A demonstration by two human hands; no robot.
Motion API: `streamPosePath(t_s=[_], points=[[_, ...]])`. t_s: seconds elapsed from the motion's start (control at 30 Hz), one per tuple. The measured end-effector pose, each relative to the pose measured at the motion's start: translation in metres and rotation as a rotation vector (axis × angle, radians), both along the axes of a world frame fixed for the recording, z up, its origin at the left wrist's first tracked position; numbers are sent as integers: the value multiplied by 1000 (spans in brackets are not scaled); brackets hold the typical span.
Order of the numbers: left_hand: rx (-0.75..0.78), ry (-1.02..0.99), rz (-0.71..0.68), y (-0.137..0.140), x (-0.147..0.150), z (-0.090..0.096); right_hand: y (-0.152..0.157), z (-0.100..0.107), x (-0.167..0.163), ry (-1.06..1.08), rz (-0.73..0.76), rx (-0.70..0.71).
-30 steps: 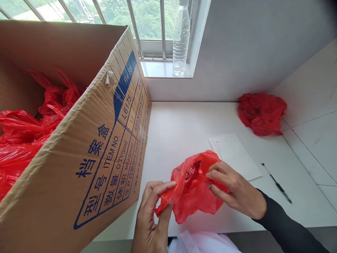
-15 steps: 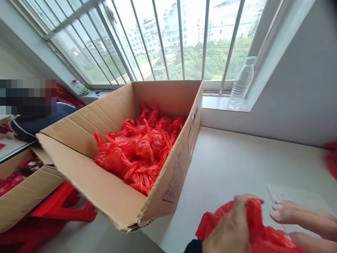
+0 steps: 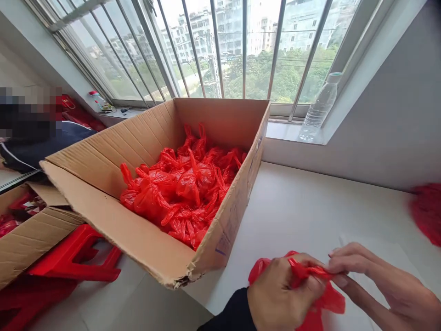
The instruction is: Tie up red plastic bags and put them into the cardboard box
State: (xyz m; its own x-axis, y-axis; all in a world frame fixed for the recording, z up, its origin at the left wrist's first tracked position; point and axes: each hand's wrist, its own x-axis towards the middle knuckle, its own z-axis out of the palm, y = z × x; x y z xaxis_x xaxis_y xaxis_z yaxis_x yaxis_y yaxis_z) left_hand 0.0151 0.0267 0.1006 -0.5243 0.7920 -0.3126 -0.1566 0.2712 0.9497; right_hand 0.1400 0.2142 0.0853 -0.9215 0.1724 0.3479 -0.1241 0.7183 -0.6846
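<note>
While our left hand [image 3: 285, 292] grips a thin red plastic bag [image 3: 332, 299] in closed fingers, our right hand [image 3: 389, 280] pinches a twisted end of it, thumb and fingertips drawn narrow. We have the bag between both hands, at the near part of a smooth white table [image 3: 296, 207], with loose red folds hanging below our fingers. We cannot tell what the bag contains. Beyond our right hand we see a faint white sheet of paper [image 3: 386, 246] lying flat, and at the right edge a blurred dark-red bundle [image 3: 427, 211].

To the left of our hands we see a large open brown cardboard box [image 3: 120, 230], holding a heap of knotted red plastic bags [image 3: 188, 188]. Behind it stands a window with upright metal bars [image 3: 244, 50]; a clear ribbed plastic bottle [image 3: 319, 110] stands on the white sill [image 3: 287, 131], right of the box. Farther left, we see a red plastic stool [image 3: 74, 266] near a second brown cardboard box [image 3: 37, 248], and a person in dark blue clothing with white piping [image 3: 72, 133].
</note>
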Motion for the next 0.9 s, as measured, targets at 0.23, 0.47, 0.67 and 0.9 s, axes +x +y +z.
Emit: streamPosePath(t_s=[0.23, 0.47, 0.67, 0.9], points=[[328, -572, -72, 9, -27, -3, -23, 37, -2, -180, 171, -224], [217, 48, -133, 0, -23, 7, -23, 17, -17, -100, 60, -189], [176, 562, -86, -2, -19, -6, -22, -4, -31, -345, 110, -415], [383, 1140, 110, 1, -15, -53, -29, -23, -42, -390, 211, -857]])
